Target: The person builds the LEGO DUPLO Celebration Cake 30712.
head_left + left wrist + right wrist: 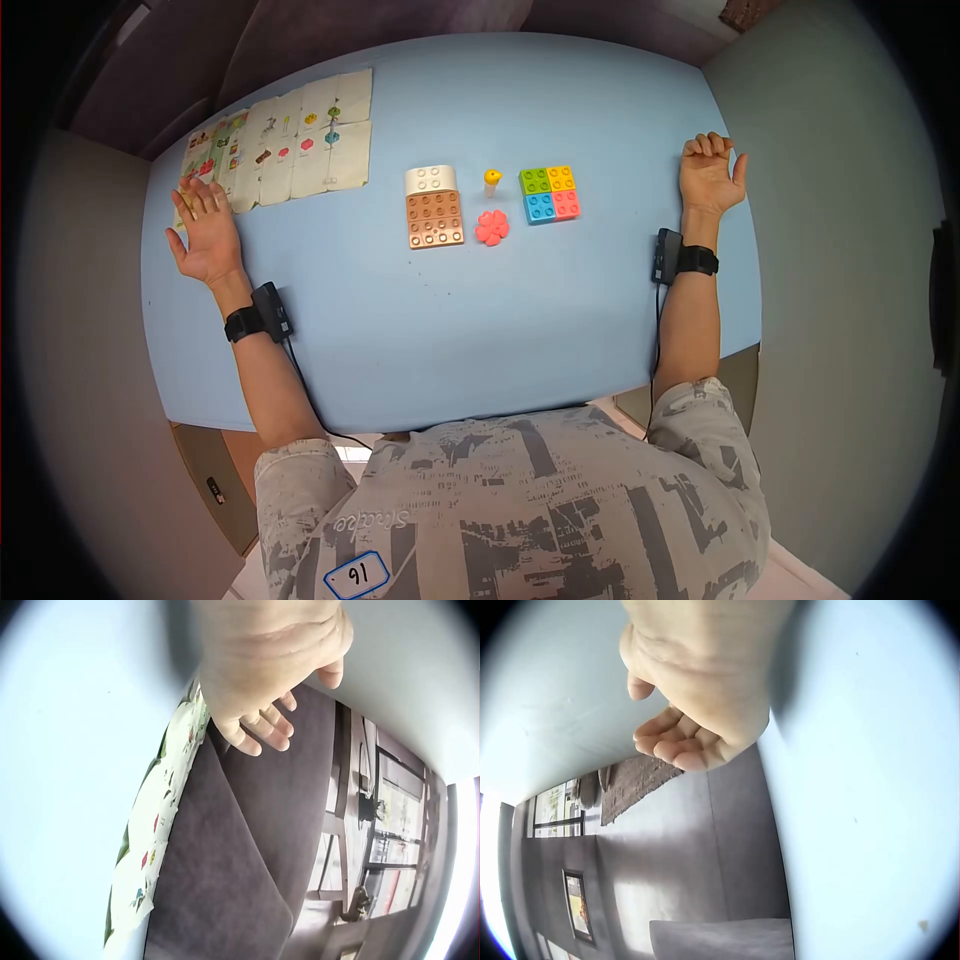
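Note:
My left hand [210, 240] lies palm up at the table's left side, fingers extended over the corner of a paper instruction sheet [300, 140]. Over at the right side, my right hand [710, 178] is also palm up, its fingers loosely curled around nothing. Between them, mid-table, brown toy building bricks [435, 220] sit against a white rounded brick [430, 180]. Beside these stands a small yellow-topped piece [492, 180], with a pink flower piece [491, 228] nearer me. To their right, green, yellow, blue and pink bricks [549, 194] form a square block.
The light blue table [500, 330] has a grey partition [820, 250] along its right and another on its left. A dark sofa [247, 817] stands beyond the far edge. Cables run from the wrist cameras [272, 311] toward my body.

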The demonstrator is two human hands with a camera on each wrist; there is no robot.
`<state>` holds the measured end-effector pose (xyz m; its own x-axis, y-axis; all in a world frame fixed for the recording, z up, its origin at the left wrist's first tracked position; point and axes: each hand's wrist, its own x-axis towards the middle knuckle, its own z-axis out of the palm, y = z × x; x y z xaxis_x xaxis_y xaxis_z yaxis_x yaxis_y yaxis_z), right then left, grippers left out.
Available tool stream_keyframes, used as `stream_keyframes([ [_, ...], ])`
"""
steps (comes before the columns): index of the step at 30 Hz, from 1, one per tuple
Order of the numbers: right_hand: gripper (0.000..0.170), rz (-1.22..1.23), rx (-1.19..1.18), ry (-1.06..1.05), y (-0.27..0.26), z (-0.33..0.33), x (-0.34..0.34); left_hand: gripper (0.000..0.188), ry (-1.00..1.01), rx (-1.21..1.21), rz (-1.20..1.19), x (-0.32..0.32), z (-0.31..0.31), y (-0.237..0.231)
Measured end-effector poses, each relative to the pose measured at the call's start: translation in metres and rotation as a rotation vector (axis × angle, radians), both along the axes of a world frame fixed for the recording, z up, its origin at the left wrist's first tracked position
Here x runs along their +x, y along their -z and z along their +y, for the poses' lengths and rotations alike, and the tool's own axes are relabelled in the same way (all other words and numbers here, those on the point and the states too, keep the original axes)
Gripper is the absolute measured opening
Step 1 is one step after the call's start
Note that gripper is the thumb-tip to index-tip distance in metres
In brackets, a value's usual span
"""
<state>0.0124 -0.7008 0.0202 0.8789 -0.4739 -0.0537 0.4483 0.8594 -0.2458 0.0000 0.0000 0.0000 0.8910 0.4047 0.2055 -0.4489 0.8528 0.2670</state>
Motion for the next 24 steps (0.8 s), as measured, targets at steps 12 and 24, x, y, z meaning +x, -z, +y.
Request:
stream_keyframes([
  [12,0.043,-0.118,0.002,-0.074,0.031,-0.03,0.002,0.071,0.045,-0.008,-0.016,0.012,0.047,0.037],
  [24,0.044,-0.085,-0.001,-0.046,0.029,-0.028,0.001,0.073,0.003,0.045,0.028,0.014,0.045,0.037],
])
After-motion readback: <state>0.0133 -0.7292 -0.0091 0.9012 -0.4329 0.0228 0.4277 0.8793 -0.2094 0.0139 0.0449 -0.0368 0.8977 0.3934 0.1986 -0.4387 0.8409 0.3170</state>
